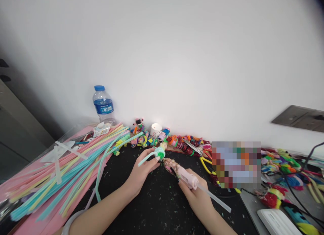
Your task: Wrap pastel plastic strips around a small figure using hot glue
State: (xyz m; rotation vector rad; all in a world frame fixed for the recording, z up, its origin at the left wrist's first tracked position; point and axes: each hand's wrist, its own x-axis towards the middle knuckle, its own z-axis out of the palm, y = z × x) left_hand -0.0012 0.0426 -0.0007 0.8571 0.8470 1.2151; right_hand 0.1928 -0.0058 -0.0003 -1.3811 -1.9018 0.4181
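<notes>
My left hand [140,169] pinches a small coiled pipe-cleaner piece [159,152] in pale mint and bright green, with a pale yellow part at its top. A loose mint end sticks out to the left. My right hand [198,191] is wrapped around a pale pink hot glue gun [187,177], and a translucent glue stick [219,201] pokes out of its back end. The gun's brownish, crusted-looking front points at the coiled piece, close to it; whether the tip touches cannot be made out. Both hands are above a black work surface [159,204] strewn with fuzz bits.
On the left lie many pastel pipe cleaners [83,164] and more glue sticks [57,165]. A water bottle [103,105], a paper cup [156,129] and colourful pipe-cleaner figures line the wall. Scissors [193,147] lie behind my right hand. A white box [277,221] and cables are at right.
</notes>
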